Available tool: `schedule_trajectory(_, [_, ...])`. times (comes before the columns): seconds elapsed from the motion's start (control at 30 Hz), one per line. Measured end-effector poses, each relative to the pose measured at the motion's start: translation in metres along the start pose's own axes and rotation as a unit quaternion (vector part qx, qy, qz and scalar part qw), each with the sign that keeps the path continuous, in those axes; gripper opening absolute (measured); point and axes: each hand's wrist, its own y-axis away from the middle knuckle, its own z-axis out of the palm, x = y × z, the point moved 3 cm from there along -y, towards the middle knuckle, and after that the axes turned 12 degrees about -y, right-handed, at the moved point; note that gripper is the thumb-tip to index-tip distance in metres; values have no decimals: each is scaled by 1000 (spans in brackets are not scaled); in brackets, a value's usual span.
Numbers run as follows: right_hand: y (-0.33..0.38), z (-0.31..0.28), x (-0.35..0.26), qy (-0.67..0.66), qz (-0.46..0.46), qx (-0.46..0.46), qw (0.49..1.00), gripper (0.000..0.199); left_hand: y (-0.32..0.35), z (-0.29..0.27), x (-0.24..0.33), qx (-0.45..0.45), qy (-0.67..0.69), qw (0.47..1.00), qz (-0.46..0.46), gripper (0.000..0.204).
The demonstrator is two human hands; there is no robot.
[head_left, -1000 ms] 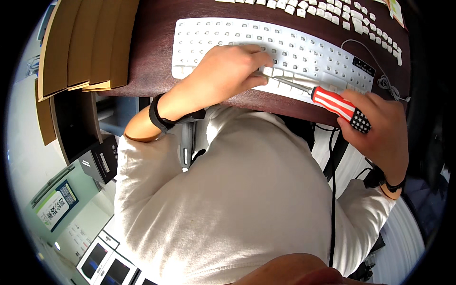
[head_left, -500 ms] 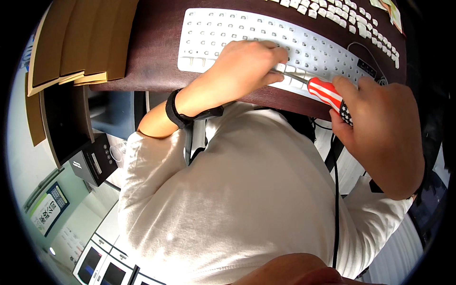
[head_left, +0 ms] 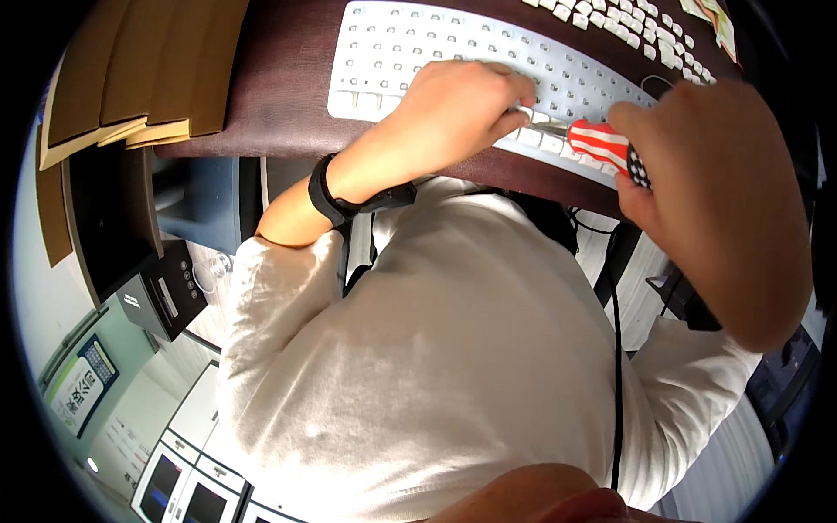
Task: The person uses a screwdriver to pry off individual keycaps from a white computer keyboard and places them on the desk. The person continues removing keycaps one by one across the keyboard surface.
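A white keyboard [head_left: 384,54] lies on the dark brown table, most of its key switches bare; a few white keycaps remain along its near edge. My left hand [head_left: 466,103], black band at the wrist, lies over the middle of the keyboard. Its fingers are curled together at the near key row; whatever they pinch is hidden. My right hand [head_left: 689,144] is closed around the red-and-white striped handle of a screwdriver [head_left: 597,142], whose dark end carries white stars. The metal shaft points left, its tip among the near-row keycaps beside my left fingertips.
Many loose white keycaps [head_left: 623,26] are spread beyond the keyboard at the far right, near some colourful paper [head_left: 713,22]. A thin cable [head_left: 656,80] curls by the keyboard's right end. Brown cardboard [head_left: 144,70] stands at the table's left side.
My right hand and forearm have swung up and forward, and the screwdriver lies more level. My left hand stays at the near key row. The whole view has shifted slightly.
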Motion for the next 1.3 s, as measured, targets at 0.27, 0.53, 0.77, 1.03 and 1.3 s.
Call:
schedule_trajectory(0.27, [20,15,12,-69,23,35,997,34,4,2,3,16,-11,1000,-7,17])
schedule_trajectory(0.53, [81,85,38,-249,127,78,957,42,3,4,6,19,-10,1000,6,16])
schedule_trajectory(0.77, [100,140,41,-332,139,184,915,45,2,-1,12,22,-35,999,17,17])
schedule_trajectory(1.03, [117,174,49,-407,150,226,872,47,-12,-9,14,-22,-70,995,63,18])
schedule_trajectory(1.3, [150,183,70,-415,189,294,840,46,-115,-28,17,-37,-177,970,164,18])
